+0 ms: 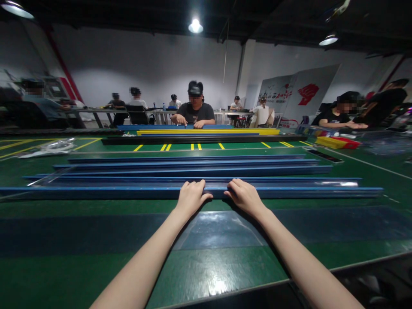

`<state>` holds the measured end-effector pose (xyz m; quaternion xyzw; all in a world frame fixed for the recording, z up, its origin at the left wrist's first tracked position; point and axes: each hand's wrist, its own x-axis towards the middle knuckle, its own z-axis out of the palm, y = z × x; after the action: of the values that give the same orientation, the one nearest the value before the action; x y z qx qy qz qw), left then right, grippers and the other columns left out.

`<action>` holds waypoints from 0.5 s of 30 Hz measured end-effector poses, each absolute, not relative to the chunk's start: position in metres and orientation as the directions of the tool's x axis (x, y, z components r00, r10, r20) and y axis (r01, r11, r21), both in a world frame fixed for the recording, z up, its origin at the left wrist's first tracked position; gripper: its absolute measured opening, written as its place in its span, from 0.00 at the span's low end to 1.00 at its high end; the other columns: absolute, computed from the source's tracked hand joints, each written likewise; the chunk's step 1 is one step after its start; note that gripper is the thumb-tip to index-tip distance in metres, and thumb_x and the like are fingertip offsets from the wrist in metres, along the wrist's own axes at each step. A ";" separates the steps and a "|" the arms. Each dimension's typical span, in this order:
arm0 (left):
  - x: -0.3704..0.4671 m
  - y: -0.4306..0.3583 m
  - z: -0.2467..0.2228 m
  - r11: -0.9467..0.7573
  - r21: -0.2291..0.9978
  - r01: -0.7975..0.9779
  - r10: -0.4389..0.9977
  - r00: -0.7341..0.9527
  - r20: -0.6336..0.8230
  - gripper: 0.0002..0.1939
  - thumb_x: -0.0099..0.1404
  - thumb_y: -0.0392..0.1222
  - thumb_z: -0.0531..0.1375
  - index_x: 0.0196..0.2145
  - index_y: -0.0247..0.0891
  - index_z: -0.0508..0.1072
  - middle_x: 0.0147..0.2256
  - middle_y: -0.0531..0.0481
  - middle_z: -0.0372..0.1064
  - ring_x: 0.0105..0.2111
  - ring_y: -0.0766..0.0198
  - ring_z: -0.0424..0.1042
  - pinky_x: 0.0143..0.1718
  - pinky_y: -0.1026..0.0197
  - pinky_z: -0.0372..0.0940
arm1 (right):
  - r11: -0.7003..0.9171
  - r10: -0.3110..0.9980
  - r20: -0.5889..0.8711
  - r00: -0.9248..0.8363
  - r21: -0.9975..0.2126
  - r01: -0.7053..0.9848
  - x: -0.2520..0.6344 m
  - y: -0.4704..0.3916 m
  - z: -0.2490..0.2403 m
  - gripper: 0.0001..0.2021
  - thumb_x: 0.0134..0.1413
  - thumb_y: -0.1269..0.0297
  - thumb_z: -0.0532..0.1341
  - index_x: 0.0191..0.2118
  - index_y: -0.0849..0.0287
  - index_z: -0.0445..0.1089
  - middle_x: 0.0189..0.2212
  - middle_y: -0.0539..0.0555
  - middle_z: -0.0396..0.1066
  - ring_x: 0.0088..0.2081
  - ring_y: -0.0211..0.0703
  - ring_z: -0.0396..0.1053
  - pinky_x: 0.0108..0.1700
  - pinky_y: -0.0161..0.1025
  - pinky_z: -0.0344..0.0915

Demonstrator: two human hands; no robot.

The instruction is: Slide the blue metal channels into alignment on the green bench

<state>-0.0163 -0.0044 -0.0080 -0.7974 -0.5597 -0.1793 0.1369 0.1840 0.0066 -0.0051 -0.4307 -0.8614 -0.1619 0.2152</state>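
A long blue channel lies across the green table, nearest to me of several blue ones. My left hand grips it near the middle, thumb on the near side and fingers bent over the top. Just to the right, my right hand holds the same channel in a similar way, with a short gap between the hands. A clear strip shows inside the channel at the right. In front of my wrists a wide transparent sheet lies flat on the table.
More blue channels lie behind. Farther back are a black bar and a yellow bar, with a person seated opposite. A phone-like dark object and a yellow tray are at right; clear plastic is at left.
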 end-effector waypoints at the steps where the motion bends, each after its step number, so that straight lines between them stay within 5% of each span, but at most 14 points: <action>1: -0.016 -0.004 -0.008 -0.338 -0.021 0.941 0.842 0.313 0.440 0.17 0.57 0.55 0.54 0.33 0.37 0.64 0.29 0.48 0.70 0.33 0.58 0.69 0.33 0.59 0.54 | 0.569 0.672 0.517 -0.530 0.096 0.817 0.183 0.007 -0.005 0.11 0.57 0.59 0.49 0.32 0.60 0.64 0.30 0.53 0.66 0.33 0.39 0.61 0.33 0.33 0.52; 15: -0.018 -0.006 -0.005 -0.396 -0.023 0.918 0.823 0.366 0.434 0.16 0.58 0.54 0.54 0.34 0.38 0.64 0.33 0.47 0.69 0.35 0.59 0.66 0.36 0.59 0.52 | 0.507 0.720 0.455 -0.524 0.170 0.845 0.201 0.006 0.005 0.08 0.54 0.64 0.51 0.29 0.59 0.63 0.28 0.53 0.67 0.30 0.38 0.62 0.28 0.35 0.47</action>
<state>-0.0181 -0.0061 -0.0052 -0.8159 -0.5335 -0.1800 0.1318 0.2008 0.0061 0.0048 -0.4593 -0.8521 -0.1889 0.1651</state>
